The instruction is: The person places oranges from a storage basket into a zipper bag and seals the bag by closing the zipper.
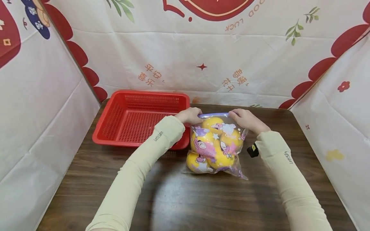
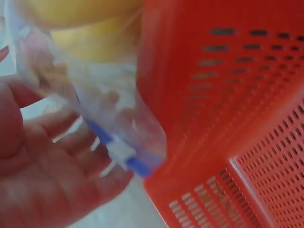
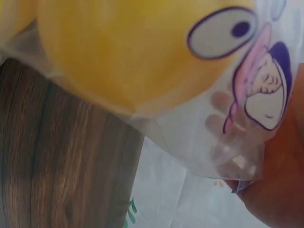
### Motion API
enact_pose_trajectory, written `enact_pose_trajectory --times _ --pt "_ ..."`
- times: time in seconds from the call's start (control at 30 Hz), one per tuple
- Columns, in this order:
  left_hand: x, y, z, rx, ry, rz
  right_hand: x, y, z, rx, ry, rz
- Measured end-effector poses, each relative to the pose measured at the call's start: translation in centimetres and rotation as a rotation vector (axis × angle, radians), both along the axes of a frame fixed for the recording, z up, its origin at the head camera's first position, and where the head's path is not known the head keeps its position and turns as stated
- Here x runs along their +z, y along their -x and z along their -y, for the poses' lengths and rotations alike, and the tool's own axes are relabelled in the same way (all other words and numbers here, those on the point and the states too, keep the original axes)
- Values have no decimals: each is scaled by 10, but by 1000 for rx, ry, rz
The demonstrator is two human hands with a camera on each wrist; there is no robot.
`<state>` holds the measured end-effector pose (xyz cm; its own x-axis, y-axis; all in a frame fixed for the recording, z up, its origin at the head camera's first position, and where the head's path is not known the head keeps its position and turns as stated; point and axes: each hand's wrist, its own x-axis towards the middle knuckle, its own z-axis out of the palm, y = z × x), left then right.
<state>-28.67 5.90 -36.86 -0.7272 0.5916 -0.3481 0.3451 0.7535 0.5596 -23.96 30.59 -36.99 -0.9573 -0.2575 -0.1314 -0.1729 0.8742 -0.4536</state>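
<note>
A clear printed slider zip bag [image 1: 215, 146] filled with several yellow round fruits [image 1: 212, 125] stands on the table, its purple-blue zip strip [image 1: 214, 114] at the top. My left hand [image 1: 189, 115] grips the top left corner. In the left wrist view, the fingers of the left hand [image 2: 61, 161] pass behind the strip, near a white slider [image 2: 120, 151]. At the top right corner, my right hand [image 1: 247, 119] holds the bag's edge. The right wrist view has the right hand [image 3: 280, 175] at the clear plastic, with fingertips showing through it beside a fruit [image 3: 133, 57].
To the left of the bag, a red perforated plastic basket [image 1: 141, 123] stands on the dark wooden table [image 1: 121, 179], its right end beside the bag and left hand. Printed white cloth [image 1: 185, 51] hangs behind and at both sides. A small black box [image 1: 253, 150] sits by the right wrist.
</note>
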Motion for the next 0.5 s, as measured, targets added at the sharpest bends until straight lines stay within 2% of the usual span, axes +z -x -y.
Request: enact_pose_trajectory --times 0.07,0.13,0.2,0.27,0.37,0.43,0.5 --pt "2 -1 7 1 -42 7 2 -1 -1 2 -6 -1" --pt "4 -3 17 -2 -95 -32 7 -8 -2 -4 -45 -48" --pt "7 -9 34 18 -143 -121 14 -20 -3 -24 -89 -133" --pt "8 -19 58 71 -173 -243 22 -38 -6 -75 -126 -235" --pt "3 -35 105 166 -94 -504 28 -69 -18 -176 -152 -353" --pt "-5 -45 139 235 23 -648 25 -86 -31 -243 -177 -384" --pt "-16 -52 169 276 160 -751 18 -99 -47 -296 -227 -373"
